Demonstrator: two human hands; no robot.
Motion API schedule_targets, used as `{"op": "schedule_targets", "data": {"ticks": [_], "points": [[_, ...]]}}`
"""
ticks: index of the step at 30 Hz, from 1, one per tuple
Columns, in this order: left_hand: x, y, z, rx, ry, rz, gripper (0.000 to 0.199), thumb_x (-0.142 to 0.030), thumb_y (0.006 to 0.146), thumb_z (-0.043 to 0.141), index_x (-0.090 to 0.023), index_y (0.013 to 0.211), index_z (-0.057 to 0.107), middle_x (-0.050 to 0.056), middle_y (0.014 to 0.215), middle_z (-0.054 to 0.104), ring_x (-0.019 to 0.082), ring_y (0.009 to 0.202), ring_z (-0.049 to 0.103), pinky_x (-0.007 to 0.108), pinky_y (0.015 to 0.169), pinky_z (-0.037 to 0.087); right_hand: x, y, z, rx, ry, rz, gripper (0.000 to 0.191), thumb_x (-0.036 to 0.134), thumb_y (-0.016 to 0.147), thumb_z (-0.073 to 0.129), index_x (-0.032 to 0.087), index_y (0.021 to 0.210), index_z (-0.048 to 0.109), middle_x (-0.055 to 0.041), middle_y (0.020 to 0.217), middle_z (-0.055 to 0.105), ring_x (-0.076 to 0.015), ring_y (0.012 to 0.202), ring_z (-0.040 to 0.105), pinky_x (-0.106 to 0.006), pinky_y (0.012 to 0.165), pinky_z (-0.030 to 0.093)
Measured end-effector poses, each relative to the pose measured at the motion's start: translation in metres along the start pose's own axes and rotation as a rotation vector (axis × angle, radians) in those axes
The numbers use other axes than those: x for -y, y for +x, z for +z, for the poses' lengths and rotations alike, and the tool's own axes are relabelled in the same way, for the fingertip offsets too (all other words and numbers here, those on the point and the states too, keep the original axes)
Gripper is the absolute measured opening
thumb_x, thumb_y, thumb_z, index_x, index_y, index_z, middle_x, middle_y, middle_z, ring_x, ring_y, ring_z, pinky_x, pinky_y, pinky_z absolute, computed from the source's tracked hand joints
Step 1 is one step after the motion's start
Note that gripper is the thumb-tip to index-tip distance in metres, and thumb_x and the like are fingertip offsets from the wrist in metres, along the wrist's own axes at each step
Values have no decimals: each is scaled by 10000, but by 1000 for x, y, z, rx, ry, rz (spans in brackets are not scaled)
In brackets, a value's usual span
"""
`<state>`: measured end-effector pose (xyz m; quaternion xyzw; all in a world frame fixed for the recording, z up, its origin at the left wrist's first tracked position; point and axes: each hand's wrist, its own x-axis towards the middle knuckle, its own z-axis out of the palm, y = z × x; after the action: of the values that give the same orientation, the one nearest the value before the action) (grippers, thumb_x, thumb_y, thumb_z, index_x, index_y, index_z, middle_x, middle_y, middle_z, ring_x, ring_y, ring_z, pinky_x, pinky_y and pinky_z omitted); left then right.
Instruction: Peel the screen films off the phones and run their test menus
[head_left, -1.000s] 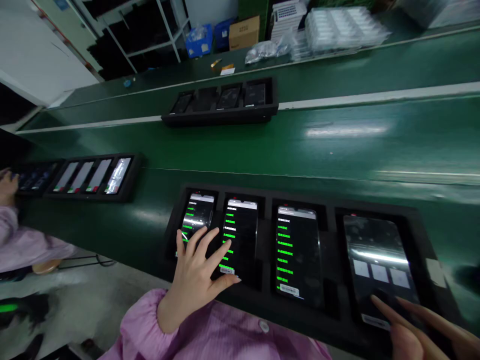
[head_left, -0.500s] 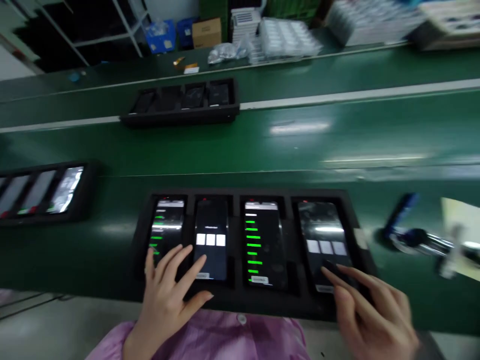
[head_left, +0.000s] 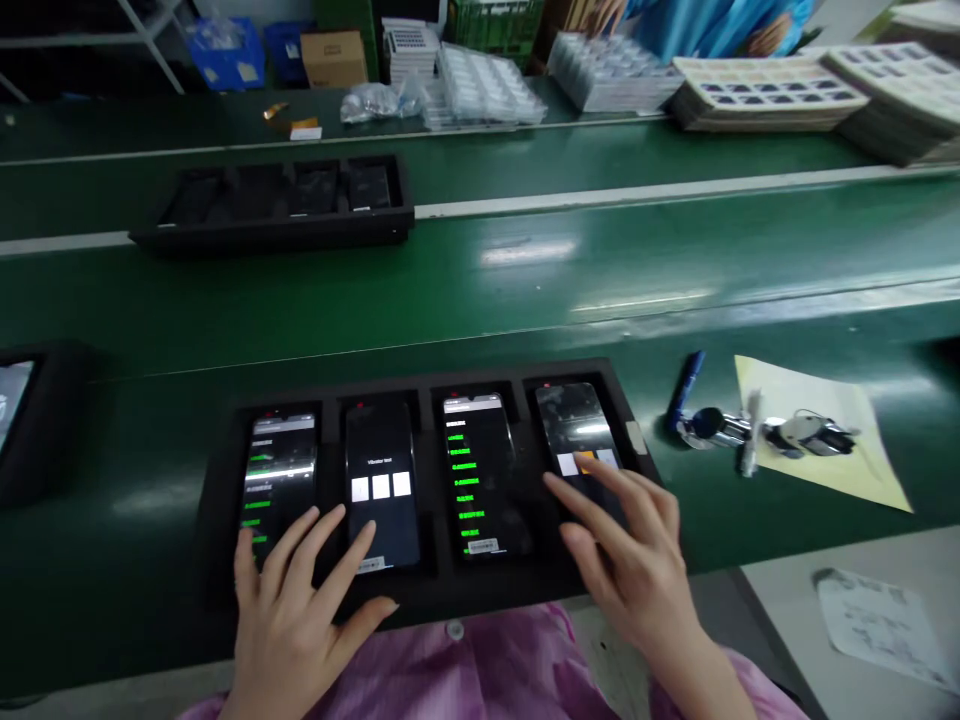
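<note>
A black foam tray [head_left: 429,390] holds a row of several smartphones. My left hand [head_left: 300,590] is spread with nothing in it, its fingertips over the lower parts of the leftmost phone [head_left: 282,460] and the second phone [head_left: 381,440], which reads "Vibrator test" above three white squares. The third phone [head_left: 495,490] lists green lines of text on a dark screen. At the rightmost phone [head_left: 574,412], my right hand [head_left: 630,550] has its fingers apart. One fingertip is at the middle square, which glows orange; the lower screen is hidden by the hand.
Another black tray [head_left: 285,230] with dark devices lies across the bench; part of a third tray [head_left: 45,410] shows at left. To the right are a blue pen [head_left: 686,385], metal-looking items [head_left: 716,428] and yellow paper [head_left: 862,450]. Behind, a person in blue [head_left: 697,30] stands near stacked trays.
The view has swung right, bringing the yellow paper and the other person into sight. My right hand has moved up the rightmost phone, whose middle square has turned from white to orange.
</note>
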<state>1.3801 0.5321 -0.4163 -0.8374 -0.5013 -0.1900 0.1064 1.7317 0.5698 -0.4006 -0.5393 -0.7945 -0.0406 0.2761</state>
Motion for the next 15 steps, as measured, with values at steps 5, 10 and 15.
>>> {"op": "schedule_targets", "data": {"ticks": [5, 10, 15], "points": [[0, -1, 0, 5, 7, -3, 439, -495, 975, 668, -222, 1314, 728, 163, 1354, 655, 351, 1285, 562, 708, 1293, 147, 23, 19, 7, 89, 66, -161, 314, 395, 1102, 509, 247, 1217, 760, -127, 1415, 658, -308, 1236, 573, -517, 1032, 442], [-1, -1, 0, 9, -2, 0, 447, -503, 977, 665, -215, 1311, 732, 170, 1353, 648, 352, 1297, 545, 703, 1297, 118, 23, 17, 5, 13, 147, -170, 275, 299, 1107, 493, 190, 1143, 742, -147, 1288, 691, -291, 1184, 594, -497, 998, 448], [-2, 2, -1, 21, -5, -8, 445, -509, 980, 659, -216, 1306, 734, 167, 1354, 647, 347, 1304, 536, 682, 1306, 110, 26, 9, 8, 71, 178, -188, 316, 308, 1116, 462, 182, 1138, 751, -144, 1295, 681, -279, 1164, 605, -458, 954, 465]]}}
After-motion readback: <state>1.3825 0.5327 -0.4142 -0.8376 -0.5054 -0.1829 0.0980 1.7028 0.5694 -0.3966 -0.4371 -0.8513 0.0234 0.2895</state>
